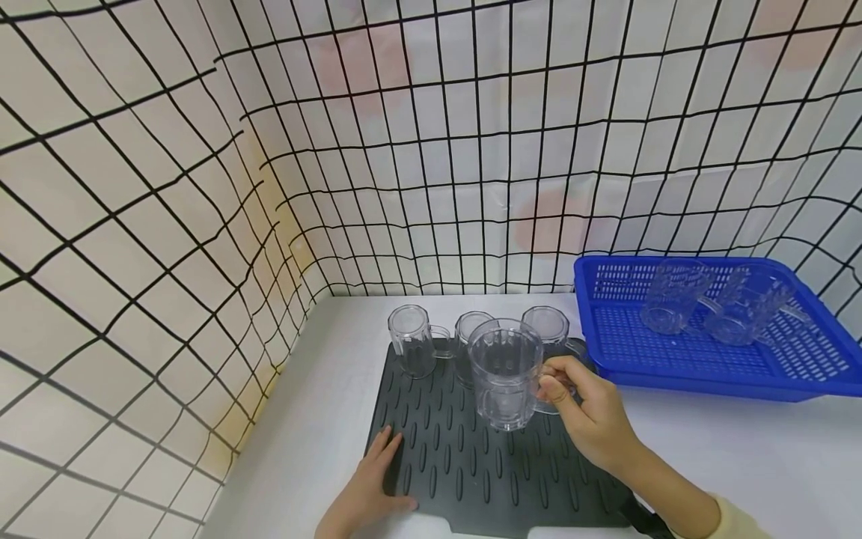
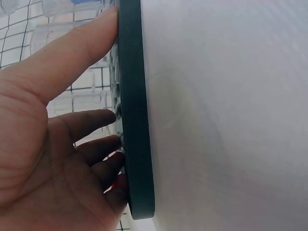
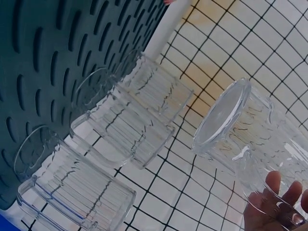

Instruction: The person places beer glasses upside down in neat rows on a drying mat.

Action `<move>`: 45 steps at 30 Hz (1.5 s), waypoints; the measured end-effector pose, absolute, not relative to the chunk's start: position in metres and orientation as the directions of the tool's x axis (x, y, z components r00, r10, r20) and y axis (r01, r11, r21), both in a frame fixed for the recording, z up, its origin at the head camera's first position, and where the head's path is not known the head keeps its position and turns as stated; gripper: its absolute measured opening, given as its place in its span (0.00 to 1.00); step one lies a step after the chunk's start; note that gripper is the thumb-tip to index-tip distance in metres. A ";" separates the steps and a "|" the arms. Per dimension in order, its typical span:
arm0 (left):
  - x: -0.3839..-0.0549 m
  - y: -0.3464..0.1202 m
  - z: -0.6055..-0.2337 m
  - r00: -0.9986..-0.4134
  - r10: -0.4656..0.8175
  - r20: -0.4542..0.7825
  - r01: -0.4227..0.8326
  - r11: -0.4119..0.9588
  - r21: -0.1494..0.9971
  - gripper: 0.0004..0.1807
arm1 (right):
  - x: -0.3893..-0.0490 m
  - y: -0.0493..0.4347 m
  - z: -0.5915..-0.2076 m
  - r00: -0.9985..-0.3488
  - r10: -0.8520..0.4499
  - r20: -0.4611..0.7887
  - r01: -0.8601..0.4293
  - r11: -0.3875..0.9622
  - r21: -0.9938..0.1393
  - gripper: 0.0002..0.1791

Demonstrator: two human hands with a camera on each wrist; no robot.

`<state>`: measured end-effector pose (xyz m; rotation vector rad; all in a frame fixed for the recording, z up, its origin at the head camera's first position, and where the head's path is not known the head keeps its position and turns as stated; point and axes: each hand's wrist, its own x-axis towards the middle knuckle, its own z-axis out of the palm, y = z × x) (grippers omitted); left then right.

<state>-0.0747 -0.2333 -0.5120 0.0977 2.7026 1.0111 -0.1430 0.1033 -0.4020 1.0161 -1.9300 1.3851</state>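
Observation:
My right hand grips the handle of a clear glass mug, held upright above the dark ribbed drying mat. In the right wrist view, fingers curl at the handle, and the base of the mug faces the mat, apart from it. Three more glass mugs stand along the mat's far edge: a left mug, a middle mug partly hidden behind the held one, and a right mug. They appear to be upside down. At the mat's left edge my left hand rests with fingers spread, its fingertips touching the mat.
A blue plastic basket stands at the back right, with two glass mugs lying tilted inside. Black wire mesh rises behind and along the left of the white table.

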 end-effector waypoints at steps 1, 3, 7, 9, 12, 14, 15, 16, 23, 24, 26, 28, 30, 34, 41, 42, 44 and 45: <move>-0.075 -0.233 -0.512 -0.965 0.148 -0.215 -0.029 0.758 0.652 0.59 | -0.143 0.103 -0.402 -0.567 -0.259 0.782 -0.824 0.183 -0.537 0.12; -0.075 -0.233 -0.512 -0.965 0.146 -0.218 -0.032 0.758 0.651 0.59 | -0.143 0.102 -0.403 -0.573 -0.259 0.778 -0.820 0.179 -0.544 0.13; -0.075 -0.232 -0.511 -0.966 0.148 -0.214 -0.029 0.758 0.652 0.59 | -0.143 0.100 -0.405 -0.576 -0.270 0.771 -0.817 0.161 -0.554 0.14; -0.075 -0.232 -0.511 -0.965 0.153 -0.211 -0.023 0.757 0.653 0.58 | -0.142 0.099 -0.406 -0.582 -0.278 0.765 -0.812 0.153 -0.563 0.14; -0.075 -0.233 -0.510 -0.963 0.167 -0.212 -0.013 0.754 0.657 0.58 | -0.140 0.099 -0.407 -0.608 -0.288 0.740 -0.791 0.149 -0.593 0.14; -0.076 -0.234 -0.510 -0.961 0.178 -0.210 -0.004 0.754 0.657 0.58 | -0.139 0.099 -0.407 -0.630 -0.297 0.718 -0.773 0.151 -0.616 0.15; -0.076 -0.234 -0.509 -0.961 0.181 -0.211 -0.002 0.756 0.655 0.58 | -0.138 0.099 -0.407 -0.640 -0.302 0.707 -0.764 0.153 -0.626 0.14; -0.076 -0.234 -0.509 -0.960 0.182 -0.213 -0.001 0.757 0.653 0.58 | -0.137 0.099 -0.407 -0.647 -0.307 0.698 -0.758 0.156 -0.633 0.14; -0.078 -0.233 -0.505 -0.960 0.168 -0.224 -0.011 0.778 0.628 0.55 | -0.135 0.098 -0.409 -0.654 -0.328 0.681 -0.748 0.148 -0.647 0.14; -0.079 -0.233 -0.503 -0.960 0.165 -0.224 -0.011 0.782 0.623 0.54 | -0.135 0.098 -0.410 -0.655 -0.331 0.679 -0.746 0.147 -0.649 0.14; -0.079 -0.231 -0.499 -0.962 0.171 -0.214 0.004 0.792 0.610 0.51 | -0.134 0.098 -0.410 -0.656 -0.333 0.677 -0.746 0.146 -0.650 0.14; -0.080 -0.227 -0.494 -0.964 0.186 -0.188 0.038 0.800 0.599 0.47 | -0.134 0.098 -0.410 -0.661 -0.335 0.671 -0.741 0.151 -0.654 0.14; -0.080 -0.221 -0.487 -0.973 0.183 -0.141 0.067 0.806 0.588 0.42 | -0.133 0.097 -0.410 -0.664 -0.337 0.667 -0.739 0.158 -0.655 0.14; -0.084 -0.198 -0.472 -0.999 0.048 -0.013 0.029 0.781 0.623 0.27 | -0.132 0.097 -0.410 -0.663 -0.340 0.667 -0.741 0.171 -0.649 0.15; -0.101 -0.164 -0.458 -0.966 0.131 -0.221 -0.172 0.309 0.935 0.38 | -0.131 0.100 -0.413 -0.655 -0.346 0.672 -0.751 0.193 -0.632 0.15; -0.103 -0.160 -0.458 -0.943 0.192 -0.272 -0.223 0.242 0.944 0.42 | -0.131 0.100 -0.414 -0.654 -0.345 0.673 -0.751 0.197 -0.630 0.15; -0.106 -0.152 -0.458 -0.876 0.324 -0.357 -0.327 0.144 0.934 0.50 | -0.130 0.101 -0.415 -0.657 -0.346 0.670 -0.750 0.209 -0.627 0.15; -0.107 -0.149 -0.459 -0.836 0.392 -0.383 -0.373 0.104 0.922 0.53 | -0.130 0.101 -0.416 -0.658 -0.346 0.669 -0.750 0.218 -0.624 0.15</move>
